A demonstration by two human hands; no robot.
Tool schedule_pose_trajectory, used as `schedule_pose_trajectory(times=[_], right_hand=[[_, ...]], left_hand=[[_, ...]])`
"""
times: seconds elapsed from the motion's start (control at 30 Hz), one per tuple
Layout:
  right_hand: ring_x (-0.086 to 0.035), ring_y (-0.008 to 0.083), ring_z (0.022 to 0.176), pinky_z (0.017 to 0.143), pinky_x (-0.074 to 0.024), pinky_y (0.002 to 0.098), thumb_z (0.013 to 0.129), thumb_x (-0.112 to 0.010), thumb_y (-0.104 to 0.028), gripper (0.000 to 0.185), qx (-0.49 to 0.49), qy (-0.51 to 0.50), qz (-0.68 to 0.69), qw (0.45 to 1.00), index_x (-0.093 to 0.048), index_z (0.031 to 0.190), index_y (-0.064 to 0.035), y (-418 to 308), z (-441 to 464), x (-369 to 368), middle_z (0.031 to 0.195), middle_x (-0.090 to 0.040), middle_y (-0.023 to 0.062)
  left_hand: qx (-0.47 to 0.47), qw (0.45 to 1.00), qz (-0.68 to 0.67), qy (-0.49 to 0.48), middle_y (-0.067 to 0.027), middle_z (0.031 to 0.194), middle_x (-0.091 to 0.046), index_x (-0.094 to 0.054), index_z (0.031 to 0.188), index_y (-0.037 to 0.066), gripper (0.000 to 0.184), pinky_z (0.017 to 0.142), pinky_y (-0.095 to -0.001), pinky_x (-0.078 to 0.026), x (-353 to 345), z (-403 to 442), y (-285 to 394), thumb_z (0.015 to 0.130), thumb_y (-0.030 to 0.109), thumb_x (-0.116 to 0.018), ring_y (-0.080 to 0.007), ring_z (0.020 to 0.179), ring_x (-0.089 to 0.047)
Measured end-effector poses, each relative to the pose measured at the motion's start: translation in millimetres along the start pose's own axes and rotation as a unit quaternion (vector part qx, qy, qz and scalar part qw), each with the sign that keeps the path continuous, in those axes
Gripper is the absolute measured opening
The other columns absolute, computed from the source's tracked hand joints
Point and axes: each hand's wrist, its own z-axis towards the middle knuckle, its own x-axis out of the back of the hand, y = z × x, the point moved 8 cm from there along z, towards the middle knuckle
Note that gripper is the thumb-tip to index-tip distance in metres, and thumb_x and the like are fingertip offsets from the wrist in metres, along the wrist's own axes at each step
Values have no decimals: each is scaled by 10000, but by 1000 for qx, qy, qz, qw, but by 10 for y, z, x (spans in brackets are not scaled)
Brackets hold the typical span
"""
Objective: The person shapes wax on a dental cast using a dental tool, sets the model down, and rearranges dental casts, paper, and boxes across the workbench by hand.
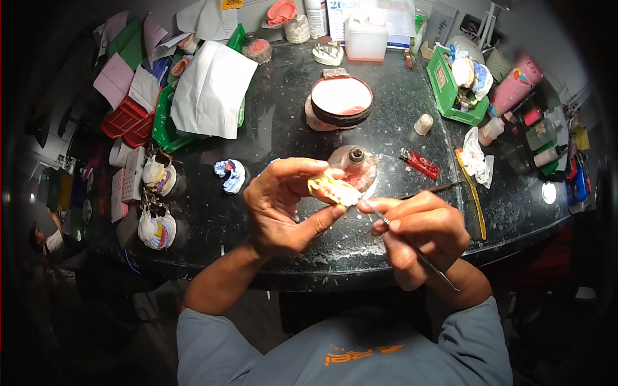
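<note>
Between the fingers and thumb of my left hand (pixel 280 209) is a pale yellow dental model (pixel 331 189), brightly lit and held up over the front of the bench. My right hand (pixel 425 235) grips a thin metal dental carver (pixel 436 269) like a pen. Its front end is close to the model's right edge; I cannot tell whether it touches. The hooked rear end sticks out below the hand. Just behind the model stands a pinkish glass spirit lamp (pixel 355 157). A red pocket tool (pixel 421 165) lies beyond my right hand.
A round bowl (pixel 341 119) with a dark rim stands behind the lamp. Blue-white casts (pixel 230 175) and articulated models (pixel 158 230) sit at left. Green trays (pixel 458 109) and papers (pixel 214 87) line the back. A yellow-handled tool (pixel 477 206) lies at right.
</note>
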Motion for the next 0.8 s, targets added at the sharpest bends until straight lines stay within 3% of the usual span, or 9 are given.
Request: schedule_pose_trajectory(times=[0.03,0.13,0.2,0.27,0.33,0.47,0.53,0.6,0.8], right_hand=[[-742,298,849,815,-635,447,761,-660,127,274,16,7,-12,1000,-585,1009,35,-18,0,50,875,-655,169],[-695,230,721,794,-641,425,823,-583,109,242,55,98,-25,993,-554,1054,43,-46,6,342,882,-620,156],[-633,165,651,676,-619,357,866,-550,61,192,94,200,-31,975,-548,1057,38,-36,86,626,872,-626,137],[-602,123,642,560,-463,241,913,-574,10,134,-53,315,-18,948,-571,1047,12,46,78,905,849,-648,117],[-610,116,650,590,-464,229,922,-592,9,97,-120,297,-32,947,-590,1019,12,103,-7,1063,845,-648,109],[-613,102,647,608,-483,224,896,-667,0,83,-253,125,-143,949,-653,978,3,157,-453,947,846,-677,69],[-639,128,647,613,-505,233,858,-698,-2,77,-180,-49,-348,919,-682,931,-19,25,-555,847,853,-688,68],[-688,228,825,669,-563,301,753,-751,-11,174,-71,-131,-398,905,-696,913,-51,13,-713,714,895,-691,61],[-666,197,962,716,-576,305,785,-651,-63,141,67,-287,-479,827,-674,922,-91,143,-725,200,931,-674,26]], left_hand=[[-5,1000,14,-7,-196,1107,-701,-540,1245,-61,567,925,-330,-584,19,16,20,747,-119,-804,-217,1030,-718],[-13,999,31,-9,-195,1091,-706,-526,1248,-52,580,923,-332,-586,83,52,85,750,-101,-817,-217,1020,-717],[-23,998,57,19,-200,1092,-707,-526,1252,-46,573,915,-333,-589,172,68,141,760,-92,-816,-216,1013,-717],[-40,996,65,47,-209,1097,-707,-529,1249,-36,562,890,-321,-599,255,90,189,769,-76,-820,-212,988,-723],[-17,992,111,66,-202,1089,-711,-536,1223,-30,547,883,-319,-601,341,102,206,762,-72,-829,-214,980,-725],[55,971,213,93,-166,1054,-714,-559,1128,-12,426,864,-297,-599,439,-118,246,783,-104,-792,-187,962,-720],[102,967,215,88,-154,1102,-699,-556,1123,2,412,896,-292,-581,491,-410,153,798,-99,-788,-173,987,-696],[179,953,200,140,-133,1074,-696,-561,1086,-9,382,892,-284,-584,557,-757,18,796,-99,-793,-171,976,-703],[132,947,197,216,-113,1071,-668,-571,1141,-30,410,885,-272,-578,512,-1113,43,801,-99,-791,-164,979,-693]])
